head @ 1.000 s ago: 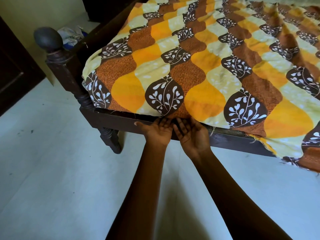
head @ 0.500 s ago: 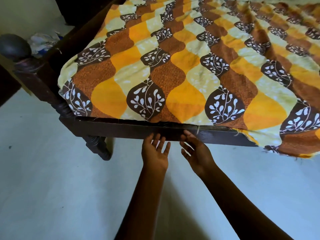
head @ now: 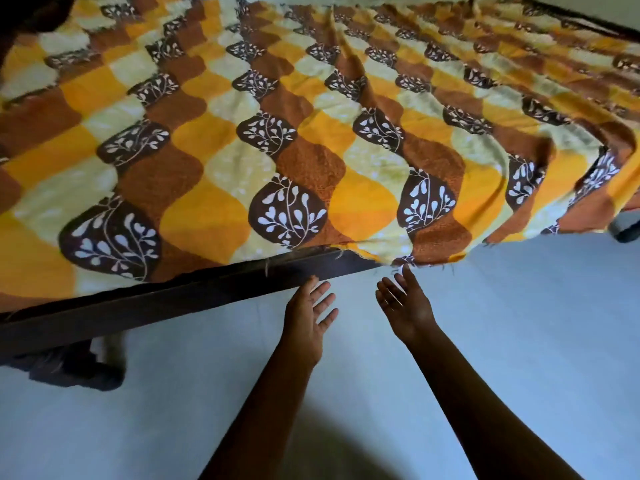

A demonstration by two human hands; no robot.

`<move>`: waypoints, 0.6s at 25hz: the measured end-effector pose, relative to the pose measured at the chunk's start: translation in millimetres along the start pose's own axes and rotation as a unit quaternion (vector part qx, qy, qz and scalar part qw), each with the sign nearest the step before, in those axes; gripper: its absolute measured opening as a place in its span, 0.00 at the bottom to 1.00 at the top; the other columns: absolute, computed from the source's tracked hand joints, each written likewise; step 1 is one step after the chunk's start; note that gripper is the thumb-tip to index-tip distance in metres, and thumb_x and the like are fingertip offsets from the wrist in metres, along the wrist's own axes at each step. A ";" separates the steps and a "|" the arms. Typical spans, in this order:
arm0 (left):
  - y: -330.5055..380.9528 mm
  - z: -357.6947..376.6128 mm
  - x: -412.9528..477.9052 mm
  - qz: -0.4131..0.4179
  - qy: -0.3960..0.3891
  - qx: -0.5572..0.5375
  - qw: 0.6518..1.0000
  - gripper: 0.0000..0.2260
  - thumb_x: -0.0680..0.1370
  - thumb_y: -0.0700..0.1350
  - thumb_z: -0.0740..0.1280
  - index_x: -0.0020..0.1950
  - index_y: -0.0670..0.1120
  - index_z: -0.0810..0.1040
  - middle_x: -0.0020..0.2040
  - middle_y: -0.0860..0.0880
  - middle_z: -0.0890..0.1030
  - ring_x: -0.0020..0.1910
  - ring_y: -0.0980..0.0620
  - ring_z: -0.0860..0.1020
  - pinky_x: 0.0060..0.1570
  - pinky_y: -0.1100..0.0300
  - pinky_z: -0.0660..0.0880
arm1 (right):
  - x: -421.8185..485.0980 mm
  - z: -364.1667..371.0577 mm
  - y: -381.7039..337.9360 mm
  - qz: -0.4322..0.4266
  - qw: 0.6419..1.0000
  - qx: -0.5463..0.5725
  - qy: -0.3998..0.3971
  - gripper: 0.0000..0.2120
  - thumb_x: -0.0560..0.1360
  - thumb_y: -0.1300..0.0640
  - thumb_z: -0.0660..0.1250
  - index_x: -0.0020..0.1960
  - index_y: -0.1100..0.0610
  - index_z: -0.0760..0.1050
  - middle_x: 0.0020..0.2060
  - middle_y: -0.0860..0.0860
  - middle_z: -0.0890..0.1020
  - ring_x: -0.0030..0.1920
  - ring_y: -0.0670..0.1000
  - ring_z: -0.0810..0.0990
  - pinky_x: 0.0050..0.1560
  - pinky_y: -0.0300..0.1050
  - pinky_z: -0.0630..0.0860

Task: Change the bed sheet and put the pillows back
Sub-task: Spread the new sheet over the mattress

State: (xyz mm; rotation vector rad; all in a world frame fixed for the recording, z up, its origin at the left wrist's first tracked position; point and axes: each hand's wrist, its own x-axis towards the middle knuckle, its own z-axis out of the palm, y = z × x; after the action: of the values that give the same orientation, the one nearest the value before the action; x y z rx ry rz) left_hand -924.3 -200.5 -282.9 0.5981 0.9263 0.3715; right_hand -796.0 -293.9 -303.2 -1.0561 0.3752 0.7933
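Nearest the camera, two bare forearms reach out over the pale, smooth floor (head: 485, 358) towards the side of the bed. The left hand (head: 308, 317) is released, fingers spread and holding nothing, its longest fingertip right at the lower edge of the dark wooden side rail of the bed frame (head: 194, 299); whether it touches the wood I cannot tell. The right hand (head: 405, 306) is likewise loose and empty, fingers straight, their tips just below the frayed hem (head: 433, 252) of the orange, brown and cream leaf-patterned cotton bed sheet (head: 311, 150).

Beyond the hands, that sheet lies spread across the mattress. To the left its edge disappears behind the rail and looks tucked; to the right it hangs free over the side in loose folds. Further back, long creases run across the cloth towards the far edge. No pillows can be made out.

The step in hand appears to be tucking the sheet along this side. The next move probably calls for catching the hanging hem just above the right fingers, drawing it taut, and pushing it down between mattress and rail, working rightward towards the loose corner
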 end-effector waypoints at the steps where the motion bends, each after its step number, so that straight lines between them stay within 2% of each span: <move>1: -9.0 16.3 4.1 -0.013 -0.012 0.000 1.000 0.20 0.81 0.52 0.57 0.71 0.45 0.66 0.69 0.45 0.71 0.66 0.45 0.71 0.59 0.51 0.70 | 10.0 -9.0 -11.3 0.002 0.999 0.046 0.015 0.26 0.76 0.50 0.65 0.69 0.60 0.64 0.54 0.57 0.75 0.56 0.55 0.77 0.52 0.47 0.76; 3: -24.2 42.2 13.6 -0.029 -0.028 0.005 0.999 0.23 0.80 0.53 0.59 0.72 0.45 0.65 0.70 0.44 0.69 0.68 0.45 0.69 0.61 0.50 0.69 | 25.5 -17.5 -29.7 0.000 0.993 0.116 0.026 0.29 0.75 0.48 0.67 0.70 0.57 0.62 0.58 0.58 0.73 0.62 0.57 0.73 0.57 0.50 0.74; 6: -47.1 88.5 34.9 -0.027 -0.040 0.019 0.999 0.21 0.77 0.54 0.64 0.67 0.48 0.69 0.69 0.45 0.70 0.69 0.45 0.67 0.62 0.48 0.69 | 41.0 -22.3 -58.8 -0.009 0.989 0.147 -0.006 0.25 0.74 0.46 0.67 0.66 0.56 0.67 0.52 0.54 0.77 0.58 0.54 0.75 0.58 0.48 0.74; 8: -57.0 118.6 49.6 -0.020 -0.040 0.012 0.999 0.20 0.75 0.54 0.67 0.63 0.47 0.71 0.63 0.47 0.75 0.67 0.46 0.69 0.58 0.49 0.71 | 46.0 -23.3 -70.4 -0.003 0.991 0.131 -0.021 0.17 0.74 0.48 0.67 0.58 0.57 0.72 0.48 0.53 0.79 0.53 0.52 0.78 0.54 0.46 0.75; 10: -62.5 143.9 64.5 -0.010 -0.025 0.000 1.000 0.22 0.73 0.54 0.69 0.63 0.45 0.71 0.58 0.46 0.76 0.63 0.48 0.72 0.53 0.51 0.73 | 53.1 -29.1 -76.4 0.008 0.995 0.102 0.005 0.11 0.74 0.51 0.68 0.50 0.58 0.73 0.45 0.53 0.79 0.45 0.51 0.78 0.45 0.43 0.75; 13: -65.1 163.9 83.0 -0.008 0.036 0.019 0.999 0.27 0.71 0.50 0.72 0.65 0.45 0.66 0.60 0.44 0.74 0.59 0.47 0.73 0.45 0.54 0.75 | 62.7 -37.2 -77.7 0.009 0.997 0.031 0.071 0.13 0.74 0.54 0.69 0.53 0.61 0.72 0.47 0.55 0.79 0.46 0.52 0.77 0.38 0.41 0.73; 15: -68.8 164.3 93.7 0.002 0.089 0.039 0.995 0.30 0.72 0.47 0.72 0.69 0.45 0.62 0.65 0.45 0.71 0.62 0.46 0.72 0.48 0.54 0.74 | 67.9 -39.4 -77.7 0.001 0.995 0.011 0.098 0.14 0.74 0.55 0.69 0.53 0.61 0.72 0.50 0.56 0.78 0.45 0.52 0.77 0.41 0.42 0.75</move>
State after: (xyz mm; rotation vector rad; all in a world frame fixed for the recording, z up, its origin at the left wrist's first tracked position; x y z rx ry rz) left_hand -732.7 -255.8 -309.9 0.6460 1.1153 0.3974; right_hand -689.7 -321.6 -315.2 -1.1168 0.5508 0.6886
